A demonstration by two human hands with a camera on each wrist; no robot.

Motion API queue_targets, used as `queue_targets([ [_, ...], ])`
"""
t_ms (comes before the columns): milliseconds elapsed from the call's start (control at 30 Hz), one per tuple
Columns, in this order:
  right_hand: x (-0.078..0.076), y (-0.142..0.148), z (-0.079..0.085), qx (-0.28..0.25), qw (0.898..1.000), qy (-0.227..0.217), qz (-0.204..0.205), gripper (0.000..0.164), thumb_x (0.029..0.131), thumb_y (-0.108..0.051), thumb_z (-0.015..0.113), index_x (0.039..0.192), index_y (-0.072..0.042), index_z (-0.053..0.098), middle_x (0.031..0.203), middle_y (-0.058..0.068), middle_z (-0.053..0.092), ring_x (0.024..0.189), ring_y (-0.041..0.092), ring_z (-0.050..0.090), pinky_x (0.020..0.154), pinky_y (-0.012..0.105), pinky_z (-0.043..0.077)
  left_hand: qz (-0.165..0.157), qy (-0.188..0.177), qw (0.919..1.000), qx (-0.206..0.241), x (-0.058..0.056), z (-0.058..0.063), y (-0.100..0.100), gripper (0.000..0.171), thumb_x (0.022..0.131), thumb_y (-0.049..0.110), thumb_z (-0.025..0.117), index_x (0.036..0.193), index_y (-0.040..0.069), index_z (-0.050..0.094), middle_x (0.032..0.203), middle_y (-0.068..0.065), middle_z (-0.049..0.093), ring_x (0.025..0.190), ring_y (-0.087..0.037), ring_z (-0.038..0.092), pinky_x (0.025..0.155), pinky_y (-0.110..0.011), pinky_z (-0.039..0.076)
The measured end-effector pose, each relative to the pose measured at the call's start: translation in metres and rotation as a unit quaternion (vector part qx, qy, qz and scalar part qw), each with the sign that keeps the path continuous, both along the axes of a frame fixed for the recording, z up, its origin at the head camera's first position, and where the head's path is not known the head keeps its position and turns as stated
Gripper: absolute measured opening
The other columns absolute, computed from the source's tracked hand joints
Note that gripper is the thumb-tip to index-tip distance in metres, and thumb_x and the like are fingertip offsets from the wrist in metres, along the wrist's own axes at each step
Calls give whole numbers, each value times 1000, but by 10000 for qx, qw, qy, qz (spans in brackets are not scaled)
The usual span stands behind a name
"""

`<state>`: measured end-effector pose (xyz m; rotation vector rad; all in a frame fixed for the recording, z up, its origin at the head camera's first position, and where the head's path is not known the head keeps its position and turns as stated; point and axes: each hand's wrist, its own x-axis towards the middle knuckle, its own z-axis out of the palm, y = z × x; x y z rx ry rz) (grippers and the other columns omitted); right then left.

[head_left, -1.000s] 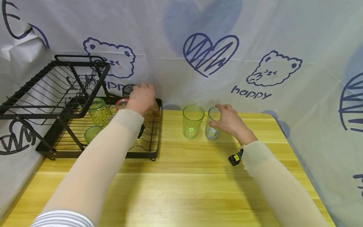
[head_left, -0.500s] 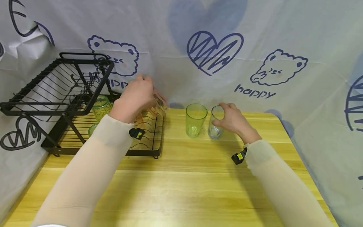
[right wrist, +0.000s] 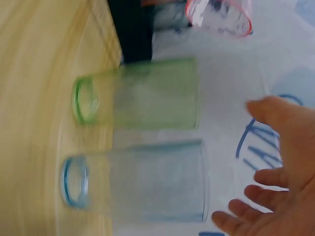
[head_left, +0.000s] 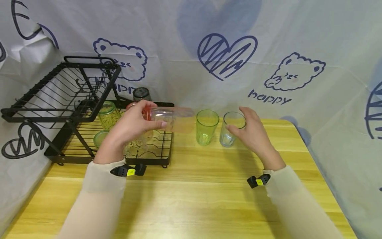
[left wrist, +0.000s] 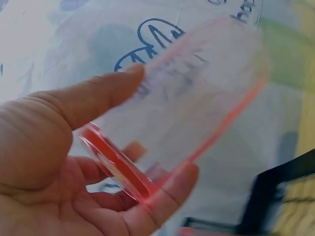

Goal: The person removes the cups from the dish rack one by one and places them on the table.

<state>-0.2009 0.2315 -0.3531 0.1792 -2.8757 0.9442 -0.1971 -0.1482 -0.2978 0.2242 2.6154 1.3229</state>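
Note:
My left hand [head_left: 128,127] grips a clear pinkish-red drinking glass [head_left: 182,120] round its thick red base. The glass lies tilted on its side in the air, its mouth toward the right, beyond the rack's right edge. In the left wrist view thumb and fingers wrap the base of the glass [left wrist: 202,113]. A green glass [head_left: 207,127] and a light blue glass [head_left: 227,134] stand upright side by side on the table. Beside the blue one is my right hand [head_left: 256,136], thumb and fingers spread; in the right wrist view this hand [right wrist: 295,152] shows apart from both glasses.
A black two-tier dish rack [head_left: 153,162] stands at the left. On its lower tier are several upturned glasses, among them a green glass [head_left: 108,114] and a dark glass [head_left: 141,94]. A printed cloth [head_left: 173,79] hangs behind the wooden table [head_left: 191,199].
My left hand has lifted the pinkish glass out of the rack, turned it sideways and brought it rightward. My right hand has loosened from the blue glass's rim and spread its fingers.

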Motion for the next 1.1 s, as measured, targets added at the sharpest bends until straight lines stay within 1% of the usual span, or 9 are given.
queue_targets([
  [100, 12, -6, -1, -587, 9977, 336, 15, 79, 101, -41, 72, 162, -5, 37, 165, 21, 38, 141, 43, 50, 111, 60, 50, -63, -145, 9954, 942, 6, -25, 5, 73, 94, 28, 82, 153, 8, 44, 138, -21, 55, 123, -33, 57, 101, -43, 55],
  [233, 26, -15, -4, -1336, 9904, 238, 256, 70, 103, -38, 71, 161, -10, 43, 162, 15, 45, 139, 38, 54, 110, 57, 52, -128, -383, 9763, 2126, 14, -60, 18, 66, 95, 11, 79, 151, 4, 44, 142, -21, 52, 122, -31, 58, 94, -28, 57],
  [333, 32, -19, -8, -1747, 9832, -159, 501, 69, 103, -36, 70, 162, -12, 42, 165, 10, 44, 143, 35, 51, 112, 58, 50, -180, -484, 9662, 2526, 19, -79, 29, 65, 95, 7, 78, 151, 4, 45, 148, -20, 48, 129, -33, 56, 96, -27, 56],
  [433, 36, -22, -12, -2110, 9722, -647, 778, 74, 102, -35, 72, 165, -16, 37, 169, 6, 38, 148, 34, 48, 114, 60, 48, -302, -564, 9605, 2710, 23, -94, 39, 66, 94, 5, 78, 151, 4, 45, 153, -19, 46, 135, -36, 54, 100, -30, 57],
  [600, 42, -26, -19, -2664, 9478, -1318, 1157, 83, 99, -28, 77, 168, -23, 30, 171, 6, 32, 148, 36, 46, 113, 57, 50, -521, -673, 9504, 2993, 28, -107, 56, 68, 92, 0, 78, 151, 2, 44, 157, -19, 46, 124, -29, 61, 96, -29, 59],
  [700, 44, -29, -23, -2870, 9362, -1545, 1319, 85, 98, -23, 78, 168, -24, 30, 168, 13, 35, 142, 39, 51, 108, 50, 55, -568, -727, 9460, 3109, 31, -111, 63, 69, 90, -3, 78, 151, 4, 44, 156, -18, 46, 116, -27, 62, 92, -26, 58],
  [833, 48, -33, -29, -3361, 9129, -1778, 1486, 83, 98, -9, 74, 167, -18, 29, 158, 21, 41, 126, 36, 59, 95, 41, 62, -627, -787, 9431, 3168, 34, -116, 70, 71, 89, -5, 78, 151, 7, 45, 158, -15, 46, 132, -29, 58, 95, -25, 58],
  [967, 51, -34, -33, -3900, 8900, -1896, 1410, 79, 98, 0, 68, 165, -11, 28, 151, 25, 41, 116, 27, 61, 90, 46, 64, -658, -816, 9399, 3249, 35, -121, 75, 72, 89, -4, 78, 151, 7, 44, 157, -16, 46, 135, -33, 56, 98, -27, 58],
  [1100, 54, -34, -34, -4162, 8810, -1854, 1278, 76, 98, 4, 66, 163, -7, 28, 149, 25, 40, 112, 26, 63, 92, 54, 62, -689, -750, 9413, 3217, 37, -123, 78, 71, 90, 0, 79, 151, 9, 45, 155, -16, 47, 127, -31, 57, 97, -29, 57],
])
